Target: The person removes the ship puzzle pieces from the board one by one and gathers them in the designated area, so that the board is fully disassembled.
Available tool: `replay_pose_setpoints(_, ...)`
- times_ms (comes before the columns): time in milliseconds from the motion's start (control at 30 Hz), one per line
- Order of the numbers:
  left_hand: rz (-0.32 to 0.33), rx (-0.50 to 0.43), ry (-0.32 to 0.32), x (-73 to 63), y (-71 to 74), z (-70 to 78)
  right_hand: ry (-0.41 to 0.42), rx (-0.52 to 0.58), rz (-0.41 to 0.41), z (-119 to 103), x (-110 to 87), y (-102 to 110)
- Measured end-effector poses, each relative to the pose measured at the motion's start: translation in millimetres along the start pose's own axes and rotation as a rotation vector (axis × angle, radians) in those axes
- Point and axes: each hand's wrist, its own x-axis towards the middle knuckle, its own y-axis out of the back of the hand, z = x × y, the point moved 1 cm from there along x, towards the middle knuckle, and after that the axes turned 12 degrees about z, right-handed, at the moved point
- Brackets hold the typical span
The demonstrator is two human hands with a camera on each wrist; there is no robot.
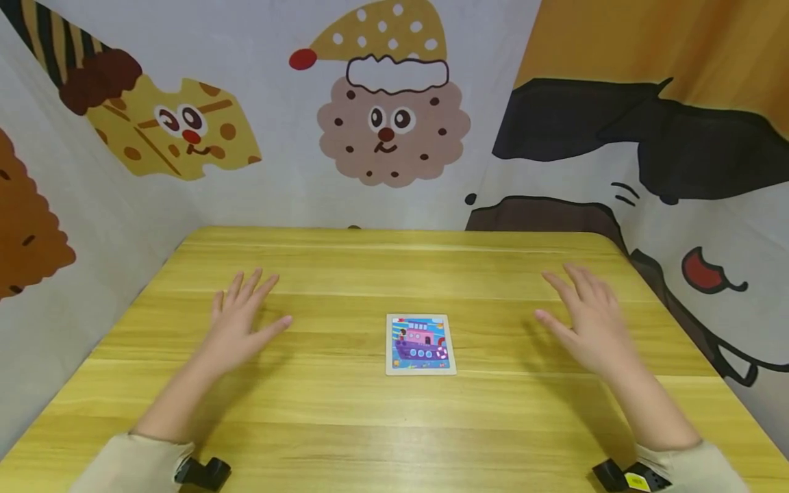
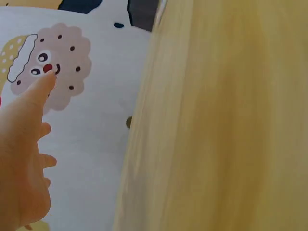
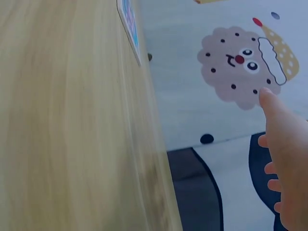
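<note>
A small square picture puzzle or card [image 1: 421, 344] with a pale border lies flat near the middle of the table. It shows a pink and purple boat on blue; in the right wrist view its edge [image 3: 129, 26] appears at the top. To its left, my left hand [image 1: 239, 325] hovers over the table, fingers spread, holding nothing. On the other side my right hand [image 1: 588, 318] is held up in the same way, fingers spread, also holding nothing. Neither hand touches the square.
The wooden table [image 1: 345, 424] has a light yellow grain. Behind it hangs a white cloth [image 1: 265, 198] printed with cartoon food figures, which also runs along both sides. Black wrist devices [image 1: 203, 472] sit at both sleeve cuffs.
</note>
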Motion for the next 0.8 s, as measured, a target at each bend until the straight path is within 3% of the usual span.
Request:
replay_pose_setpoints(400,-0.010,-0.141,-0.042,2.8,-33.0,11.9,0.065,0.167,0.110,-25.9,7.5,-21.2)
replay_pose_setpoints(800,-0.074,-0.184,-0.062,5.5,-61.5,27.5,0.106,0.292,0.113,-47.9,11.7,-39.9)
